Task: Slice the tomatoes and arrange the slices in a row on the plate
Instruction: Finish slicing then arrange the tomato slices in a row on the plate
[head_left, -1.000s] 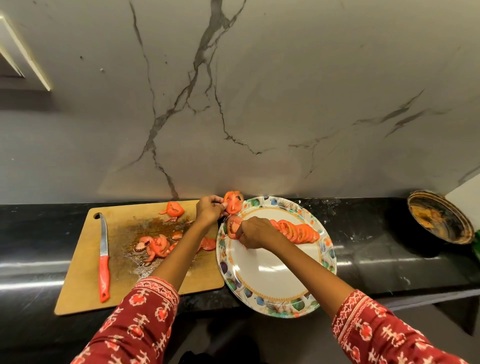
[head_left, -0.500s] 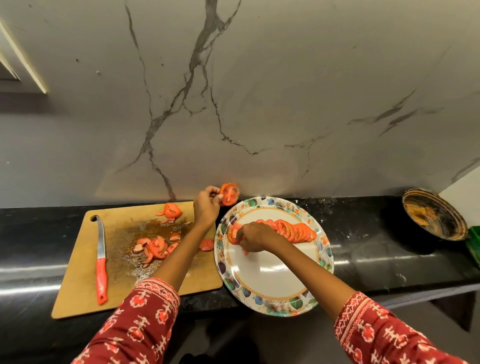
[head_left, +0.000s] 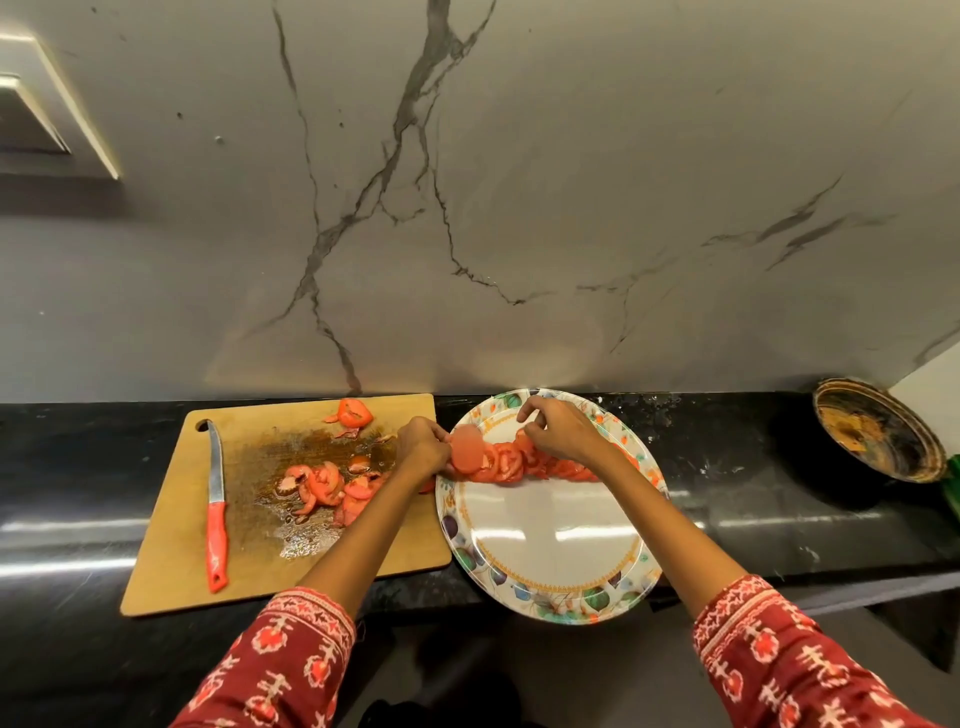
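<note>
Where the plate (head_left: 545, 571) sits at lower centre of the frame, a row of slices (head_left: 524, 464) crosses its upper half. Left hand (head_left: 422, 451), at the plate's left rim, pinches a blurred slice (head_left: 467, 451). Right hand (head_left: 563, 428), fingers curled, touches the row; grasp uncertain. Left of frame: board (head_left: 171, 561), knife (head_left: 215, 506), loose pieces (head_left: 327, 483).

We find no readable text, label, brand, number or sign anywhere; the plate (head_left: 545, 597) rim bears only painted patterns, no lettering.
</note>
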